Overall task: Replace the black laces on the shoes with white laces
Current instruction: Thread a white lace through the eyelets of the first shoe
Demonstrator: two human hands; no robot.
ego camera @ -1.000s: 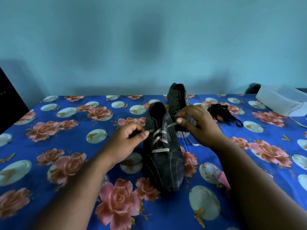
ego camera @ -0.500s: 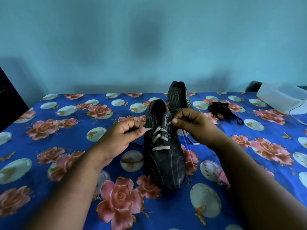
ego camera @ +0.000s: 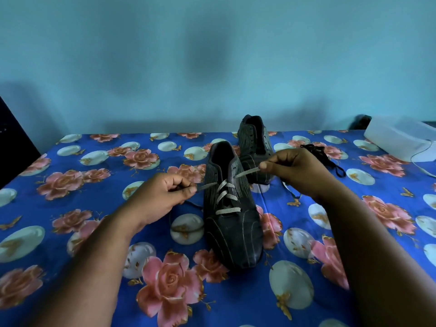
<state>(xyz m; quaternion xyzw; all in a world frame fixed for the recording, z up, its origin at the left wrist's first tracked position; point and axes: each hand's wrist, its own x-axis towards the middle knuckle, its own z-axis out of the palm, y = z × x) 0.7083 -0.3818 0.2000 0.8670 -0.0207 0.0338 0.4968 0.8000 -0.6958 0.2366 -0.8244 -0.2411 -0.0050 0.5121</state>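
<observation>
A: Where does the lacing stand on the near dark striped lace-up shoe (ego camera: 232, 218)?

B: It sits on the blue cloth with pink roses (ego camera: 77, 175), toe toward the person at 6 o'clock, opening at 12. The flat white lace (ego camera: 226, 197) already crosses its lower eyelets in about three rows; the upper eyelets look bare.

A: And the hands?

B: Each is closed in a pinch on one free end. The left hand (ego camera: 162, 194) is at the shoe's 9 o'clock, thumb and forefinger pinching the left end. The right hand (ego camera: 295, 171) is at roughly 2 o'clock, a little farther up the cloth, pinching the right end. Both ends run taut and outward from the top crossing.

A: So what does the next pass turn on?

B: The shoe's long axis runs 6 to 12, and the lace ends pull across it, 9 to 3. The next empty eyelets lie toward 12 from the last crossing, so I'd judge each end has to cross over and go in one row higher. The right hand looks nearer to them.

A: The rest?

B: The second dark shoe (ego camera: 256, 142) stands just behind at 1 o'clock, apparently unlaced. A loose black lace bundle (ego camera: 323, 156) lies beyond the right hand, and a white plastic box (ego camera: 401, 138) at the far right edge.
</observation>
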